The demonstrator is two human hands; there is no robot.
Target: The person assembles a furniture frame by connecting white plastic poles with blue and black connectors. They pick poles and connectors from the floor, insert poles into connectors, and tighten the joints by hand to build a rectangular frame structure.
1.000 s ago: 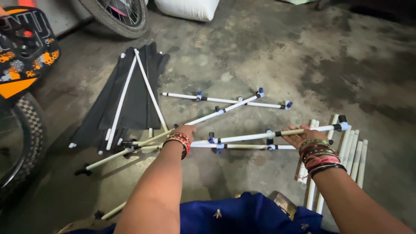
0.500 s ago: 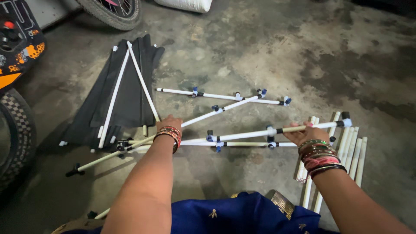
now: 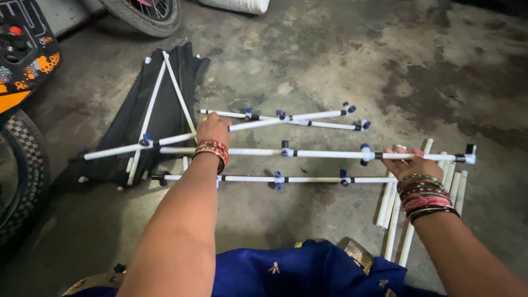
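Note:
A folding frame of white tubes (image 3: 313, 154) with blue and black joints lies across the concrete floor in front of me. My left hand (image 3: 213, 130) grips the tubes where two of them cross, beside a black fabric sheet (image 3: 159, 110) fixed to the frame's left end. My right hand (image 3: 410, 164) holds the long front tube near its right end. Both wrists wear stacked bangles.
A bundle of loose white tubes (image 3: 396, 220) lies on the floor under my right wrist. A motorcycle wheel (image 3: 22, 181) stands at the left edge and another tyre (image 3: 146, 14) at the top. Blue cloth (image 3: 297, 272) covers my lap.
The scissor frame has closed up, its tubes now lying nearly parallel. My left hand has moved up and forward along the tubes. My right hand stays on the right end.

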